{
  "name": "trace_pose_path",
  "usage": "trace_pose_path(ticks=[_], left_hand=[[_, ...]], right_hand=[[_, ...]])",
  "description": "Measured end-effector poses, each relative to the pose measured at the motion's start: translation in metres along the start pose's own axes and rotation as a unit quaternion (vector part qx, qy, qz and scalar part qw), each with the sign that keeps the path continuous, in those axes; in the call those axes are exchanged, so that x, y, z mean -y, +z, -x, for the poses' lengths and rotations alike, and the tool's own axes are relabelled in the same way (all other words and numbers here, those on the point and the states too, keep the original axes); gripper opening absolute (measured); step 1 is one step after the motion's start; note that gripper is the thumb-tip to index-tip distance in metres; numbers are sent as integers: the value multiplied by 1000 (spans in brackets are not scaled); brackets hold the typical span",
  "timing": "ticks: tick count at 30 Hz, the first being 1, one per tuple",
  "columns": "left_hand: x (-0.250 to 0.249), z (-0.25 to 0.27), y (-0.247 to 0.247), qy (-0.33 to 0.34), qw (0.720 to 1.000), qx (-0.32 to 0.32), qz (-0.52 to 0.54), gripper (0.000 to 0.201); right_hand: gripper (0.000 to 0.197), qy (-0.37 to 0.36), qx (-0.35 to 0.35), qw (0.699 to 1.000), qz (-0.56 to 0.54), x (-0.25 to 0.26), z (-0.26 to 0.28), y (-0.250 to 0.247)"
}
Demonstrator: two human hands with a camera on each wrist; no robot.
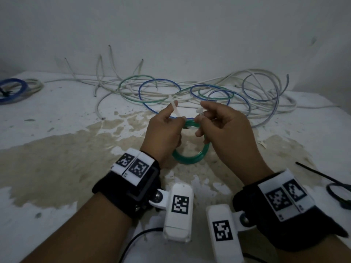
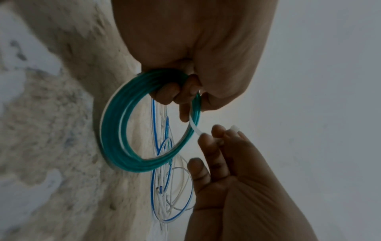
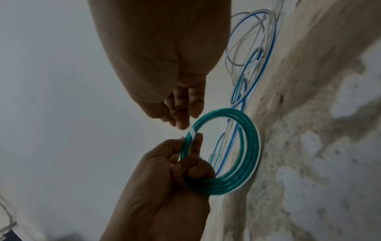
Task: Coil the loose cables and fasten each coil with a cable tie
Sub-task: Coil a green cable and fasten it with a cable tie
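White, stained table (image 1: 57, 149) against a pale wall (image 1: 171, 25); brownish patches across the middle of the frame.

Far left edge: finished blue coil (image 1: 13, 90), dark tie across it, pale coil just behind.

Left of centre, low: left hand (image 1: 164, 132) raised off the table, lower fingers curled round the green coil (image 1: 190, 158), thumb and forefinger pinching the tail of a white cable tie (image 1: 174, 109). Same grip in the left wrist view: fingers (image 2: 169, 93) wrapped round the coil (image 2: 115, 127), tie strap (image 2: 194, 128) crossing the rim.

Centre, upper half: loose cables (image 1: 190, 90) in a tangle along the wall, white, blue and green loops overlapping, several white ends sticking up.

Right of centre: right hand (image 1: 226, 128) pinching the tie's head end between thumb and forefinger, other fingers loosely bent, just beside the coil's top. Right wrist view: fingertips (image 3: 182, 120) on the white strap (image 3: 190, 131) where it crosses the coil (image 3: 245, 154). Tie not closed into a loop, ends apart.

Right edge, low: scissors (image 1: 340, 194) with dark handles flat on the table, well apart from the hands.

Bottom of frame: black wrist straps carrying white marker blocks.
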State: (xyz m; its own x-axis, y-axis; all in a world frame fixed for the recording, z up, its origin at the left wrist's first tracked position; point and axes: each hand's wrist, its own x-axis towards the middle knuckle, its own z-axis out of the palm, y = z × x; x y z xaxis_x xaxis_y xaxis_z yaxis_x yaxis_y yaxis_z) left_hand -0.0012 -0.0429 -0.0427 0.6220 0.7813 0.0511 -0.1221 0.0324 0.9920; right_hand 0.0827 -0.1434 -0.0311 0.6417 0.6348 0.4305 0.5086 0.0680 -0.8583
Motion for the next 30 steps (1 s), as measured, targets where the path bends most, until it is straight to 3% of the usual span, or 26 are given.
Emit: trace_pose_path(ticks=[6, 13, 30], left_hand=[[-3, 4, 3, 22, 996, 6, -86, 33], [-5, 12, 8, 53, 986, 1, -155, 25], [-5, 14, 8, 69, 974, 21, -216, 24]], right_hand=[[24, -79, -66, 991, 88, -1, 3, -3], [23, -100, -113, 985, 82, 0, 3, -2], [20, -144, -90, 979, 115, -2, 2, -2]])
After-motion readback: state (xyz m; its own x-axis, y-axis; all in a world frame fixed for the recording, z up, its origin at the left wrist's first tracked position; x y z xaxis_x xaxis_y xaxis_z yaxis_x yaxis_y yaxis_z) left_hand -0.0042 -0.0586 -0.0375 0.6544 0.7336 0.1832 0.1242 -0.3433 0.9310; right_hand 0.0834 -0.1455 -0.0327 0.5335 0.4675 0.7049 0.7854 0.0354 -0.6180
